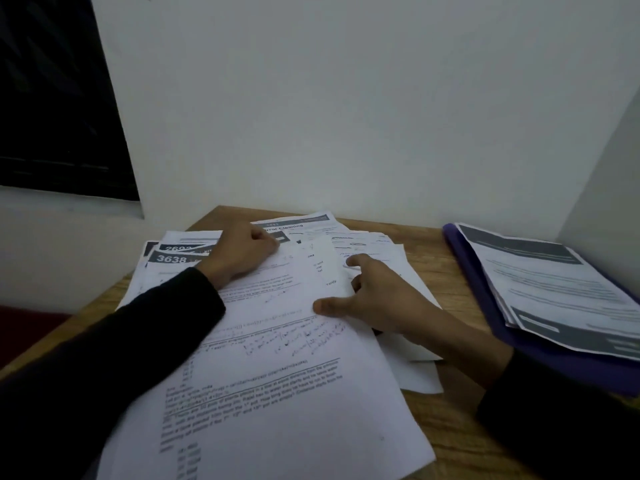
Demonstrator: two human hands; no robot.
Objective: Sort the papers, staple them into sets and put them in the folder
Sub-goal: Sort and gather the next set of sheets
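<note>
A loose spread of printed papers (277, 358) covers the middle of the wooden table (450, 445). A large text sheet lies on top, nearest me. My left hand (242, 252) rests curled on the far part of the pile, its fingers on the upper edge of a sheet. My right hand (377, 296) pinches the right edge of a folded-up sheet (322, 268) between thumb and fingers. A purple folder (526, 344) lies open at the right, with a set of printed pages (554, 289) on it. No stapler is in view.
Sheets with bold numbers in dark headers (173, 258) stick out at the pile's left. A white wall (346, 116) rises just behind the table and another at the right. A dark window (59, 98) is at the upper left.
</note>
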